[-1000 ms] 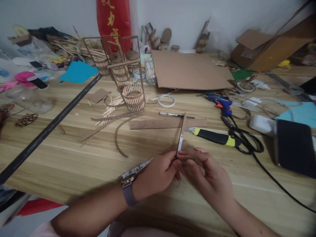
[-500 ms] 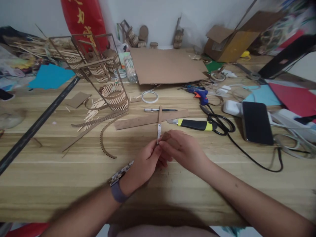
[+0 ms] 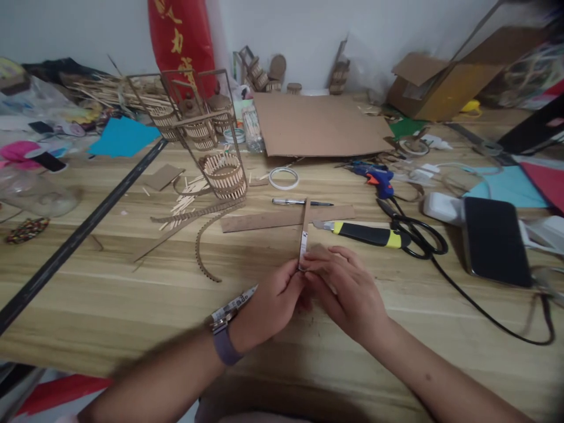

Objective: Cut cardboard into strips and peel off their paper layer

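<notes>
A narrow cardboard strip (image 3: pixel 306 216), white and printed at its near part, points away from me over the tabletop. My left hand (image 3: pixel 271 296) pinches its near end between thumb and fingers. Close against it, my right hand (image 3: pixel 348 288) is closed at the same end, its fingertips on the strip; the exact contact is partly hidden. A white printed strip (image 3: pixel 235 304) sticks out beside my left wrist. Beyond the hands lie a wider cardboard strip (image 3: pixel 259 221), a pen (image 3: pixel 286 201) and a yellow-black utility knife (image 3: pixel 368 233).
Black scissors (image 3: pixel 423 238), a blue glue gun (image 3: pixel 381 181) and a phone (image 3: pixel 496 241) lie to the right. A small stick basket (image 3: pixel 224 176), loose sticks and a toothed curved strip (image 3: pixel 200 252) are left. A large cardboard sheet (image 3: pixel 321 126) lies behind a tape ring (image 3: pixel 283 178).
The view has turned left, so everything sits further right in the picture. My right fingers have shifted over the near end of the strip. Both hands stay together on it.
</notes>
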